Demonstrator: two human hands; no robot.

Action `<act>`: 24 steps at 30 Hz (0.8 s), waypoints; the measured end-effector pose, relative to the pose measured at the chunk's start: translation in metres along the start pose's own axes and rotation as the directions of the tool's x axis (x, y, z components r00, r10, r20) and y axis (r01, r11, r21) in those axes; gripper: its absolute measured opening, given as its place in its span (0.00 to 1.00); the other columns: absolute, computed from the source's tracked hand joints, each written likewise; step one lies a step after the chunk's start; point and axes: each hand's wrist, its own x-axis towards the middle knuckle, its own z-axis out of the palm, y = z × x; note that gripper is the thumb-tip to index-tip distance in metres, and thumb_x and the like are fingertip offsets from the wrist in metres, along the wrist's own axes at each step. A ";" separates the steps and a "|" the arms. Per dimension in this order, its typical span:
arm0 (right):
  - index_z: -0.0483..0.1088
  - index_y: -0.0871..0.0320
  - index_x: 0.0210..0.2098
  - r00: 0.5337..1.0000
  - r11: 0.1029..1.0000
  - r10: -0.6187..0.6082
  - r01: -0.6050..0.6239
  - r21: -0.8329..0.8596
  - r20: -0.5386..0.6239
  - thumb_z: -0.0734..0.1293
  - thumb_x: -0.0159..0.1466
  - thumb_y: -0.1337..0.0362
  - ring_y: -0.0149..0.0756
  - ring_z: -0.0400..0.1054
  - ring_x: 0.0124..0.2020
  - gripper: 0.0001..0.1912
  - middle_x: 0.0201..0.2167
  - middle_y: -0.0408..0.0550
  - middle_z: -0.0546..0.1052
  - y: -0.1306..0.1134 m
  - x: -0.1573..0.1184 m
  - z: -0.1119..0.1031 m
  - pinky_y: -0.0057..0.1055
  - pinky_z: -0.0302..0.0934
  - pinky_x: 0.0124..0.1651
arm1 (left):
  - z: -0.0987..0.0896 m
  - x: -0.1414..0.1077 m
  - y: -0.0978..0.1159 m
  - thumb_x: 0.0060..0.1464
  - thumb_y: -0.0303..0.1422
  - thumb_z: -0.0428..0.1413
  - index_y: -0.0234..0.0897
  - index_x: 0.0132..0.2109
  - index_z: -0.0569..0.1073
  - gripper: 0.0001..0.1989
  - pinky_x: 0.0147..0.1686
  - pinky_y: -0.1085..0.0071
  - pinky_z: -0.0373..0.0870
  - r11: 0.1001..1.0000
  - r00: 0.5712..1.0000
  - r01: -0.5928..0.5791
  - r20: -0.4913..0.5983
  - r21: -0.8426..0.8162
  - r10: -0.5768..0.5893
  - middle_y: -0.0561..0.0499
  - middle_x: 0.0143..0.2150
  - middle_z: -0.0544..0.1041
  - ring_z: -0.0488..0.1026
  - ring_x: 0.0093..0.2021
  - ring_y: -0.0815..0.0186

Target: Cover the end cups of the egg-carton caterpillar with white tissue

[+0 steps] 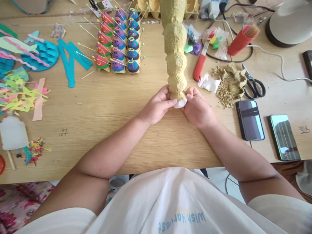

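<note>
In the head view a long, bumpy, tan egg carton strip (pixel 176 61) rises away from me, its near end low over the table. A lump of white clay (pixel 180 103) covers that near end. My left hand (pixel 157 105) grips the strip from the left, with the thumb against the clay's edge. From the other side my right hand (pixel 198 109) closes on the end, thumb and fingers pinching beside the clay. The strip's far end runs out of the top of the picture.
Painted egg carton caterpillars (pixel 118 42) with stick feelers stand at the back. To the right lie a red-handled knife (pixel 201 63), black scissors (pixel 254 86), carton scraps (pixel 231 83) and two phones (pixel 250 120). Paper strips (pixel 21 94) and a white bottle (pixel 14 131) are at left.
</note>
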 end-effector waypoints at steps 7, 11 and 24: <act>0.58 0.50 0.34 0.999 0.999 0.044 -0.043 0.033 -0.011 0.81 0.59 0.55 0.33 0.67 0.34 0.26 0.31 0.37 0.68 -0.001 0.002 -0.002 0.31 0.67 0.37 | -0.003 -0.001 0.002 0.56 0.36 0.71 0.46 0.55 0.76 0.21 0.54 0.66 0.74 0.996 0.999 0.044 0.007 -0.080 -0.044 0.53 0.52 0.82 0.79 0.54 0.63; 0.57 0.50 0.34 0.999 0.998 0.048 -0.047 0.045 -0.012 0.81 0.59 0.58 0.32 0.67 0.34 0.26 0.31 0.36 0.68 0.000 0.002 -0.001 0.30 0.67 0.37 | -0.002 -0.001 0.003 0.56 0.35 0.71 0.46 0.55 0.76 0.21 0.55 0.66 0.75 0.995 0.998 0.055 0.002 -0.082 -0.055 0.53 0.53 0.83 0.79 0.55 0.63; 0.57 0.49 0.33 0.996 0.994 0.089 -0.087 0.063 -0.024 0.80 0.61 0.58 0.34 0.69 0.33 0.25 0.29 0.37 0.68 0.002 0.003 -0.006 0.32 0.69 0.36 | -0.004 0.000 0.003 0.54 0.35 0.71 0.45 0.53 0.76 0.21 0.56 0.64 0.75 0.992 0.995 0.097 -0.013 -0.076 -0.098 0.51 0.54 0.84 0.80 0.57 0.61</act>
